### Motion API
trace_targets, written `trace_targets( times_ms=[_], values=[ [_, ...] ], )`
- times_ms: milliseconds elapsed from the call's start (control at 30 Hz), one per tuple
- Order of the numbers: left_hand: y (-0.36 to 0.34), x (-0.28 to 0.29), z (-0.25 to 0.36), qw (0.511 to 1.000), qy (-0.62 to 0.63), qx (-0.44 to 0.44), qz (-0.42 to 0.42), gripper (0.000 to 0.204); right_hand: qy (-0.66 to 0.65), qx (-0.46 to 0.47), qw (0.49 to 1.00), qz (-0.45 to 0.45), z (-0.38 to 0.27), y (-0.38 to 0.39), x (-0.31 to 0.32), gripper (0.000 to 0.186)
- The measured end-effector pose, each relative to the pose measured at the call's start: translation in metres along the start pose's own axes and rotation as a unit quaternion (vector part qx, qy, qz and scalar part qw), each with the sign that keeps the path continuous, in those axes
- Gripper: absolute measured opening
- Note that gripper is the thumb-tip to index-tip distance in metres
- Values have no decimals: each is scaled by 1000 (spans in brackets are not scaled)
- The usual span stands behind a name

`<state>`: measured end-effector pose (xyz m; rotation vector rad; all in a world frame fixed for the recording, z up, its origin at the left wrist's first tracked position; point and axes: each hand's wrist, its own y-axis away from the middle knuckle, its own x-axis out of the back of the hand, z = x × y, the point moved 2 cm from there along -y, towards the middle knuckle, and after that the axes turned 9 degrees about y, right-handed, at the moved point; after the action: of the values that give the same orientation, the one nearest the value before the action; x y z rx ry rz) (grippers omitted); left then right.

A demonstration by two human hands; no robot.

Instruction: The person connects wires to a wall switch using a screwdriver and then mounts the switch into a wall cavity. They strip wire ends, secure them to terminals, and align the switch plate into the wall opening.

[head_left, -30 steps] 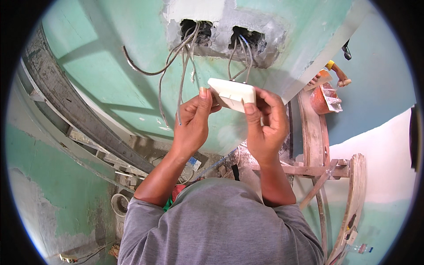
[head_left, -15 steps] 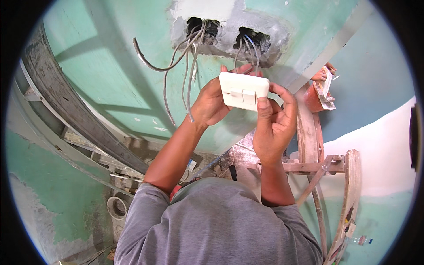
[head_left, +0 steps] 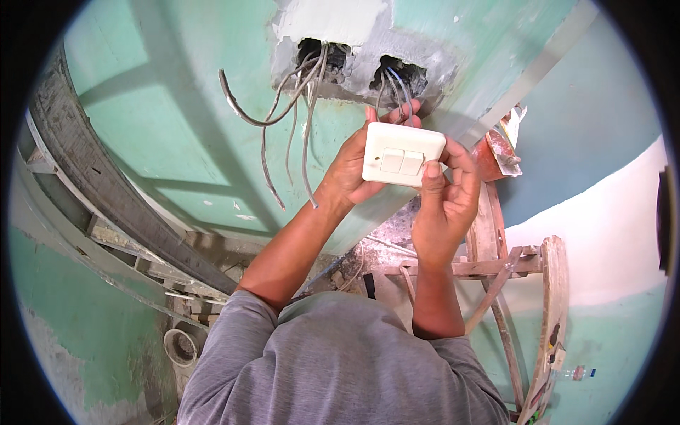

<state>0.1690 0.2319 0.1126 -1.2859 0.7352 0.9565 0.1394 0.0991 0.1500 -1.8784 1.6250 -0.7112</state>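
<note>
Below us we see the dusty floor [head_left: 218, 248], where a round, pale bucket [head_left: 170, 347] with greyish stuff inside stands at our left. Bits of rubble [head_left: 337, 278] lie scattered on it, with a thin, pale cord [head_left: 360, 268] curving just beside them. At our right we have a worn wooden frame [head_left: 554, 283] with a crossbar; a small dark tool [head_left: 554, 335] and a pale scrap [head_left: 559, 358] sit against its upright, near a clear bottle [head_left: 577, 373] whose support we cannot make out.

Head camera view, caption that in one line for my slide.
Right hand grips a cream two-rocker light switch, left hand partly behind it, wires hanging from two rough wall holes.
</note>
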Motion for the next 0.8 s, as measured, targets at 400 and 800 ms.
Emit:
trace_targets(
  times_ms=[400,800],
  values=[
    [-15,4,19,990,-138,25,11,49,-35,-16,999,30,21,4,10,45],
    [-16,-4,27,987,-148,31,49,37,-20,-6,1000,-16,-3,6,-1,52]
  ],
)
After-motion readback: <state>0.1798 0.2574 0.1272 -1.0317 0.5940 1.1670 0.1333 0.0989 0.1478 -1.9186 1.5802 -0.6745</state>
